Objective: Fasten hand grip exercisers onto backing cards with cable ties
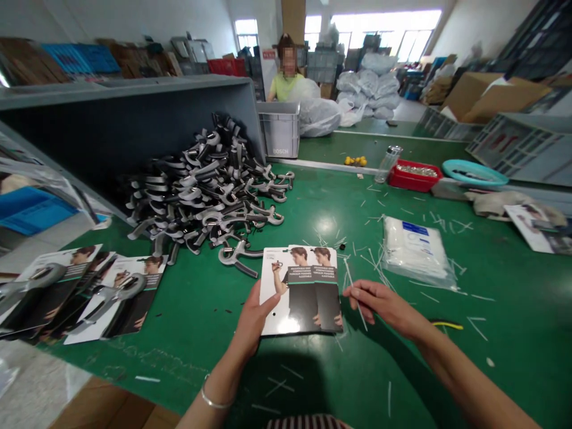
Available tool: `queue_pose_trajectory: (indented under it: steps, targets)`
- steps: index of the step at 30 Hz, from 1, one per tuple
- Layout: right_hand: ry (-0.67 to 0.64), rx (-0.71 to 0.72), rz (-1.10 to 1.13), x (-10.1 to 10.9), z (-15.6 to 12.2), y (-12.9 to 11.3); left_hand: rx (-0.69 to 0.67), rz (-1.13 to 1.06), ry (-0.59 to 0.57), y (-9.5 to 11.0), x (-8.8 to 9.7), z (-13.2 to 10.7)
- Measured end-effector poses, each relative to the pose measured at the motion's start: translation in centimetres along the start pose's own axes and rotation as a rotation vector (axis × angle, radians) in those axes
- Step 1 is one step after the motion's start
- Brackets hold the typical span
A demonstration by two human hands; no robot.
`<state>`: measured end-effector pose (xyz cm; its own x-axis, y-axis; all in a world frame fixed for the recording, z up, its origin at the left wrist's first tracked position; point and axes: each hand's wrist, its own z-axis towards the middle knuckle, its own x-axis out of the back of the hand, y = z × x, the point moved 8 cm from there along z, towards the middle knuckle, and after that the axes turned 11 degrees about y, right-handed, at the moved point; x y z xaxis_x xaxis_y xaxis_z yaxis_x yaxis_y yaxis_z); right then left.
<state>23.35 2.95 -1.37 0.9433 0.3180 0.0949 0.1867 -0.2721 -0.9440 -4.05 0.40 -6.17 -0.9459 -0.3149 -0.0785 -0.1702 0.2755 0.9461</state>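
Note:
My left hand point(251, 319) grips two or more printed cardboard backing cards point(301, 298) by their left edge, the thumb on the front face. Between the fingertips of my right hand point(379, 301) is a thin white cable tie point(361, 310), just right of the cards and apart from them. Behind the cards lies a grey and black hand grip strengthener point(239, 257). A large heap of such hand grips point(210, 185) spills from a tipped grey crate point(58, 119). On the left, several cards carry hand grips point(120, 295).
A clear bag of cable ties point(415, 253) lies right on the green table point(201, 351), with loose ties scattered about. Cutters with a yellow handle point(447, 325) lie near my right forearm. Farther back are a red tray point(413, 177), a blue dish point(473, 173) and a person point(286, 86).

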Motion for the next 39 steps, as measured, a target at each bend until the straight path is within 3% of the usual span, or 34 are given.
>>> queue_pose_trajectory:
  steps: [3, 6, 7, 9, 12, 14, 17, 20, 23, 25, 27, 30, 32, 35, 39]
  targets:
    - [-0.137, -0.066, 0.226, -4.0, -0.1, -0.6, -0.089, 0.137, 0.055, 0.7, 1.5, -0.4]
    - [-0.317, -0.143, 0.44, -7.8, -0.9, -1.2, -0.361, 0.245, 0.242, 4.6, 3.2, -1.3]
    - [-0.385, -0.173, 0.512, -9.0, -1.4, -1.4, -0.406, 0.231, 0.242, 5.9, 3.2, -1.7]
    - [-0.51, -0.233, 0.645, -11.4, -2.4, -1.7, -0.356, 0.109, 0.088, 7.2, 1.7, -2.4]
    - [-0.617, -0.298, 0.77, -14.0, -3.7, -1.8, -0.126, -0.181, -0.222, 7.4, -1.9, -3.7]
    - [-0.637, -0.33, 0.794, -15.3, -4.0, -1.4, -0.048, -0.318, -0.281, 7.3, -3.2, -4.3]
    - [-0.615, -0.321, 0.762, -16.1, -3.8, -0.7, -0.024, -0.371, -0.241, 6.9, -3.3, -4.3]
    - [-0.555, -0.206, 0.607, -15.8, -3.5, -0.3, -0.076, -0.253, -0.216, 6.8, -2.0, -3.9]
    - [-0.416, -0.065, 0.442, -14.0, -3.0, -0.5, -0.24, 0.044, 0.015, 6.4, 1.7, -2.3]
    - [-0.236, -0.011, 0.418, -11.8, -2.1, -1.0, -0.248, 0.202, 0.185, 5.0, 4.0, -1.0]
    - [-0.066, 0.027, 0.41, -9.6, -0.9, -2.0, -0.141, 0.222, 0.166, 2.6, 4.3, 0.2]
    - [0.064, 0.149, 0.291, -8.5, 1.1, -4.4, -0.035, 0.053, -0.01, 0.8, 3.0, 1.0]
    - [0.118, 0.257, 0.175, -9.2, 2.6, -5.7, -0.041, -0.048, -0.034, 1.4, 3.2, 1.2]
    - [0.124, 0.365, 0.084, -11.7, 5.0, -6.2, -0.037, -0.072, 0.008, 2.0, 5.4, 1.5]
    - [0.09, 0.44, -0.025, -14.6, 7.1, -4.9, 0.052, -0.224, 0.03, 0.0, 7.9, 1.4]
